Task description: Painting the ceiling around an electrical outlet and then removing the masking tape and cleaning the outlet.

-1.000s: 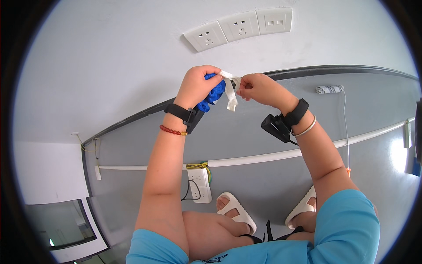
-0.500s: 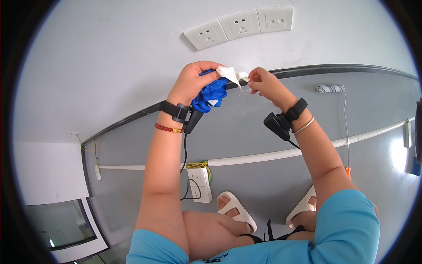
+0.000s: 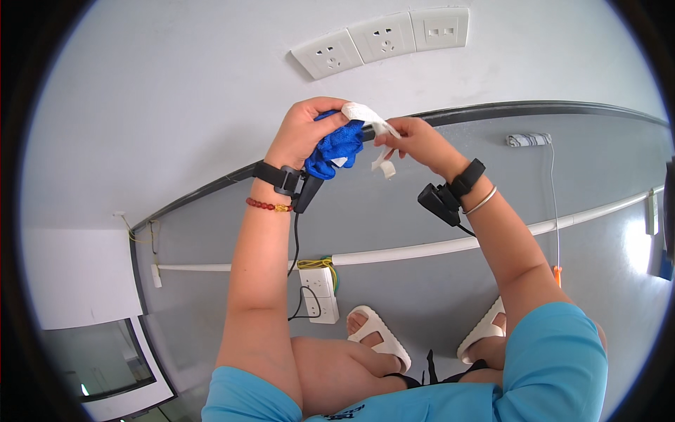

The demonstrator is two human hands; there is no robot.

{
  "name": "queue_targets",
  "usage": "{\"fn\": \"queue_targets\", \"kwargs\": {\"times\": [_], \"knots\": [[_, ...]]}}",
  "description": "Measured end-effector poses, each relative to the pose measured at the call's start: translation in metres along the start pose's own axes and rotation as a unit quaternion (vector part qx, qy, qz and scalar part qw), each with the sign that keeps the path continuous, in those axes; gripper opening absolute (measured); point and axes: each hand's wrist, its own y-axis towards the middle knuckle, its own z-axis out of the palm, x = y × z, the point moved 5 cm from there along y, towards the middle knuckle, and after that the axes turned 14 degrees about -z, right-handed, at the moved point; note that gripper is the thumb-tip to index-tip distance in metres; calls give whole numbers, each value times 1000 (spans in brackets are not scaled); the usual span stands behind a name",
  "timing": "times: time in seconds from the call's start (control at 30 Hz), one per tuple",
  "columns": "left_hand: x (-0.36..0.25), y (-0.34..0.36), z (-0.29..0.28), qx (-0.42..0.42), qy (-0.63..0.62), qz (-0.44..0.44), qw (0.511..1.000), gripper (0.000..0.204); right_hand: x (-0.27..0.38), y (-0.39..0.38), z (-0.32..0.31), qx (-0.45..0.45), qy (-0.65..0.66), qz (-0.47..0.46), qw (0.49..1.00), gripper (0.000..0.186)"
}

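My left hand (image 3: 299, 135) is closed round a crumpled blue cloth (image 3: 337, 149). Between its thumb and fingertips it also pinches one end of a crinkled white paper-like strip (image 3: 362, 112). That strip stretches across to my right hand (image 3: 420, 144), whose fingers are closed on it. Below the right fingertips a loose, curled end of the strip dangles. A second small white patch shows low on the cloth; what it belongs to is hard to make out. Both hands are in front of the dark baseboard (image 3: 506, 110).
White wall sockets (image 3: 383, 39) sit above the baseboard. On the grey floor lie a paint roller (image 3: 529, 140) with a long handle, a white conduit (image 3: 415, 250) running crosswise, and a power strip (image 3: 320, 295) with coiled yellow-green wire. My sandalled feet are close behind these.
My right hand has shifted slightly down and left, and more of the white strip now shows between my hands, with an end hanging. My left hand stays almost still with the cloth.
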Motion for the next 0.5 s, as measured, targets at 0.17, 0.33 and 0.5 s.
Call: {"fn": "queue_targets", "kwargs": {"times": [0.17, 0.33, 0.5], "knots": [[6, 3, -5, -84, 108, 17, 990, 19, -2, 0, -14, -88, 180, -18, 979, 24], [6, 4, 10, -84, 229, 10, 970, 18, 13, 2, -7, -88, 392, -56, 914, 41], [10, 8, 21, -81, 296, 27, 951, 21, 19, 2, -1, -125, 183, -117, 968, 42]]}}
